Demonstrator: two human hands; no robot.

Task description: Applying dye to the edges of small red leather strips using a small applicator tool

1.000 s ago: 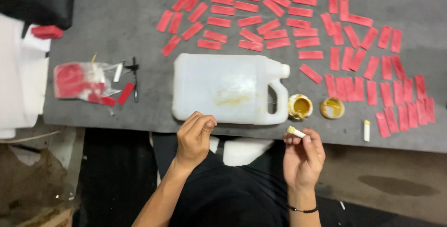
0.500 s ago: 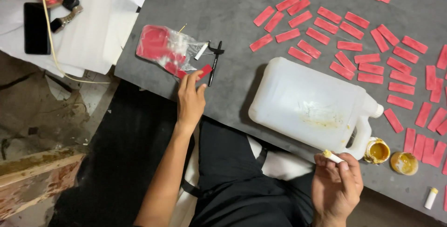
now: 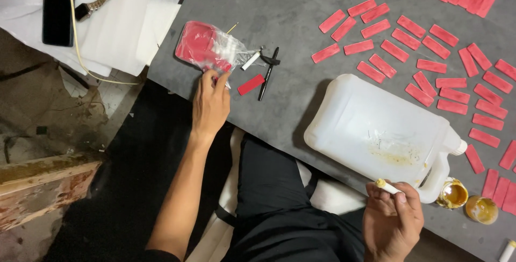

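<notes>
left hand (image 3: 210,102) is seen at centre-left of the frame, fingertips pinched on the near edge of a clear plastic bag (image 3: 212,49) holding red pieces. right hand (image 3: 391,220) is seen at lower right, closed around a small white stick (image 3: 387,187) with its tip exposed.

risk, judged: the bag could be dragged and the loose red strip (image 3: 251,84), black pen (image 3: 268,66) and white tube (image 3: 250,61) just beside it swept off the table edge (image 3: 258,133). the two open gold-filled caps (image 3: 466,202) at lower right, near the right hand, could be tipped by a wrist.

packages: white plastic jug (image 3: 381,133) lying flat, centre-right, yellowish stain on its face, no label legible. red strips (image 3: 430,52) laid out in rows, upper right. black phone (image 3: 57,12) on white paper, upper left.
</notes>
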